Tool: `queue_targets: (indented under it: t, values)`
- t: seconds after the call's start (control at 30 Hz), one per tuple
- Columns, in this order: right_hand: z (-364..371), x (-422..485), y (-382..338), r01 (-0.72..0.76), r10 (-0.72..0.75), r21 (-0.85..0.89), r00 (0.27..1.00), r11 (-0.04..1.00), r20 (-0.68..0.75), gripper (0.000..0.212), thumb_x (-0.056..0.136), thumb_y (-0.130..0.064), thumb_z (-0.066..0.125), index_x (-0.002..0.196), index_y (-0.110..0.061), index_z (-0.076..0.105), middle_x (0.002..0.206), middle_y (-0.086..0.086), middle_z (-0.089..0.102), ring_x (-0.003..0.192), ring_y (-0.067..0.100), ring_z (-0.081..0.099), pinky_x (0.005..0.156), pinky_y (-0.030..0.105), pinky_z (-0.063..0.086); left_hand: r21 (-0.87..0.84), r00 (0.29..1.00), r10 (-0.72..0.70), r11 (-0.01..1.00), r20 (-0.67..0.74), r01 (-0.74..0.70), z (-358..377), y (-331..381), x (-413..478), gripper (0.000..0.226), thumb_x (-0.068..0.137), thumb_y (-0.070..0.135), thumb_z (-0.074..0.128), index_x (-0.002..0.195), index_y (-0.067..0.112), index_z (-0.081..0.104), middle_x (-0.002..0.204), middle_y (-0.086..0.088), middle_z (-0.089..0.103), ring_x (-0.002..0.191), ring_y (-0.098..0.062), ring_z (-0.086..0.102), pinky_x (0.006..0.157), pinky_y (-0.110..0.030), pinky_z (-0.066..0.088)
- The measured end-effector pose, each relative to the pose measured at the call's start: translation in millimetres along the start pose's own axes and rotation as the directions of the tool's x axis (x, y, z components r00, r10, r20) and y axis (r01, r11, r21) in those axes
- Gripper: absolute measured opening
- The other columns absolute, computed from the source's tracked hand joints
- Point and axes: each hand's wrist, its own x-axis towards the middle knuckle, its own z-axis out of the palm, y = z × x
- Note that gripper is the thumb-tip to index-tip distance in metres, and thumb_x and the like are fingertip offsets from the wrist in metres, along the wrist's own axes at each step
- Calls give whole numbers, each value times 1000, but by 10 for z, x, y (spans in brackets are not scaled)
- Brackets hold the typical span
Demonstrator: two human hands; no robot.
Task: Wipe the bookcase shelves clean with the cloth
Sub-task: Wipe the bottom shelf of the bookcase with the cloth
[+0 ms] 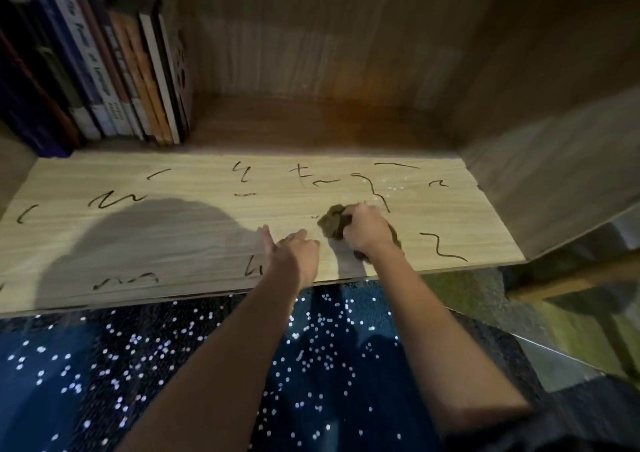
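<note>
Pale woodgrain shelf [173,236], dark squiggles [114,200]; olive-brown cloth [332,221]; navy fabric [104,365], white dots, possibly sequins.

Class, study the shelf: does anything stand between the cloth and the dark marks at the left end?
Yes. The left hand rests on the shelf directly left of the cloth, which the right hand grips, so a straight sweep leftward meets it. The books stand behind the marks, out of the path.

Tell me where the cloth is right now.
In the head view, the cloth is bunched under the right hand on the shelf, right of centre, just right of the left hand.
</note>
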Motion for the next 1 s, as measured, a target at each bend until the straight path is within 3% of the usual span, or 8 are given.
queue_targets:
  t: [0.13,0.27,0.33,0.43,0.6,0.8,0.93,1.0]
  values:
    - [-73,-550,-52,-21,-10,176,985,984,175,31,75,8,41,87,-2,67,75,13,64,72,28,62,64,30,51,-108,1000,-26,994,-15,24,-46,-91,43,50,93,9,40,140,26,41,154,-1,26,141,-18,25,110,-59,-7]
    - [-152,-1004,100,-111,-16,203,843,973,537,25,80,10,40,80,1,63,69,8,58,67,25,57,60,30,49,-304,984,-77,952,-162,25,-24,-145,4,44,91,9,35,117,35,59,131,12,56,127,-12,45,116,-45,-2]
    - [-180,-1201,270,-145,-23,319,883,936,469,30,81,11,44,64,-8,61,63,3,57,61,18,55,61,26,49,-329,972,-61,944,-225,-17,26,-97,-92,45,90,6,38,116,36,60,125,15,60,122,-9,49,116,-42,-2]
    - [-220,-1357,490,-230,67,611,959,757,276,31,80,16,49,62,-7,60,63,3,59,59,12,56,55,15,48,-373,966,-54,927,-252,-45,96,-26,-235,46,91,3,40,116,36,60,123,16,61,120,-6,50,117,-42,-4]
    - [-67,-1432,570,-414,163,825,910,385,381,23,82,11,53,85,-6,68,82,8,69,79,22,64,78,34,50,-392,971,-57,919,-231,-39,115,49,-333,45,91,5,43,127,29,53,131,11,56,125,-10,47,118,-42,4]
    - [-2,-1442,472,-390,239,859,915,331,323,23,83,12,54,73,-6,64,75,10,66,64,21,62,59,29,52,-428,966,-51,901,-252,-64,162,102,-221,47,88,6,48,129,28,53,129,7,58,122,-16,50,111,-40,31]
    - [-120,-1348,593,-337,281,864,929,375,240,22,82,14,53,74,-2,65,70,6,65,62,16,60,48,19,48,-427,965,-65,903,-254,-52,210,156,-102,49,86,7,46,129,28,52,131,4,57,122,-20,50,108,-41,37]
    - [-224,-1301,637,-340,232,859,935,384,267,18,82,11,55,81,-2,67,75,7,68,65,17,63,54,22,50,-409,964,-43,910,-262,-71,184,187,-38,52,86,5,45,131,29,51,134,4,55,123,-20,49,108,-41,36]
